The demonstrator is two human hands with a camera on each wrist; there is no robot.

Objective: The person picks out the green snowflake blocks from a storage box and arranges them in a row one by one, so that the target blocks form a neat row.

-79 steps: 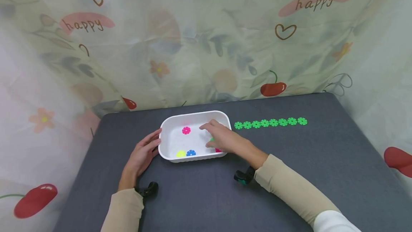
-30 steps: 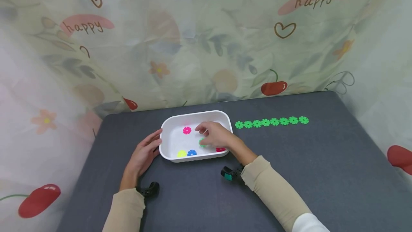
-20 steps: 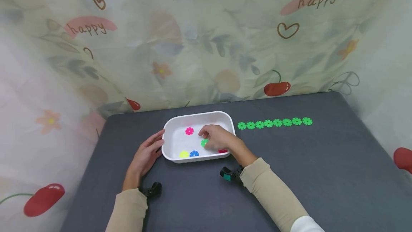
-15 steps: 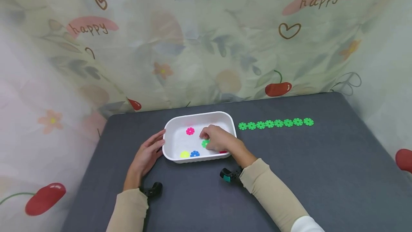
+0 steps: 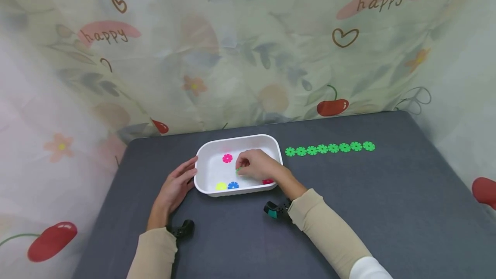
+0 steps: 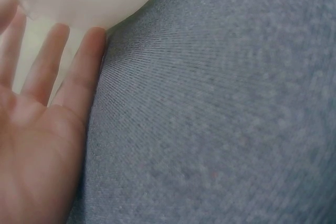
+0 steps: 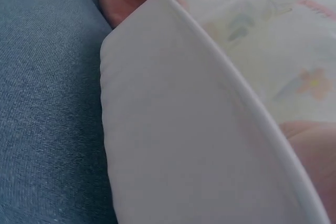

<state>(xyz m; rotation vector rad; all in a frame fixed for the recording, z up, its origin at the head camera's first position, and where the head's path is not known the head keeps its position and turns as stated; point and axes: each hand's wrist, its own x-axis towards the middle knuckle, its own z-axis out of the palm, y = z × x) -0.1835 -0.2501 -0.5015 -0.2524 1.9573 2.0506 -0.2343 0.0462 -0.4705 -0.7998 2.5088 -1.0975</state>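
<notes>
A white plastic tray (image 5: 209, 171) stands on the dark table. My left hand (image 5: 174, 188) rests its fairly straight fingers against the tray's left end; the left wrist view shows the fingertips (image 6: 94, 40) touching its outer wall. Inside the tray, my right hand (image 5: 257, 165) pinches a green notched disc (image 5: 238, 170), mostly hidden by the fingers. Lying in the tray are a pink disc (image 5: 227, 158), a yellow disc (image 5: 221, 186), a blue disc (image 5: 233, 185) and a red-pink disc (image 5: 267, 181). In the right wrist view the tray wall (image 7: 168, 108) hides most of the right hand (image 7: 315, 150).
To the right of the tray, a straight row of several linked green discs (image 5: 322, 149) lies on the dark tabletop (image 5: 329, 193). A patterned curtain (image 5: 248, 55) hangs behind the table's far edge.
My right hand has moved left within the tray. Its spread fingers have closed on the green disc, which lay uncovered on the tray floor. The left hand stays at the tray's end.
</notes>
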